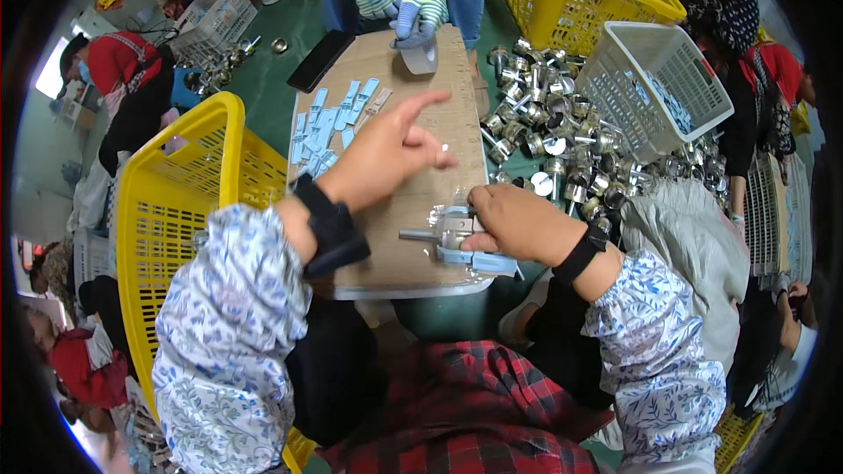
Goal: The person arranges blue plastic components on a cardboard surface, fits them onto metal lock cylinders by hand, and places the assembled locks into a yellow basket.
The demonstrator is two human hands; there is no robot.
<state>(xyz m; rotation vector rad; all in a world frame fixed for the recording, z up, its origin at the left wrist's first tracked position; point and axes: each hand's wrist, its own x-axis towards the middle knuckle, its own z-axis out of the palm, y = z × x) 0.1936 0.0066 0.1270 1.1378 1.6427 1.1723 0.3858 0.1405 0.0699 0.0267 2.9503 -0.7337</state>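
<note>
My right hand (518, 226) grips a metal cylinder with a rod (457, 230) near the front edge of a cardboard-topped table (404, 268). The rod points left, and light-blue plastic strips (457, 255) lie against the cylinder's sides. My fingers partly hide how the strips sit on it. Over the middle of the table, my left hand (386, 154) is raised with its index finger stretched out and apart from the others, nothing visible in it. Beside it, on the table's left, lies a loose pile of light-blue plastic strips (320, 127).
Opposite, a person's striped gloves (420, 4) hold a pale roll (420, 60). A black phone (321, 61) lies at the table's far left. Yellow crates (167, 237) stand left and far right. Many metal cylinders (558, 114) cover the floor at right beside a white crate (645, 44).
</note>
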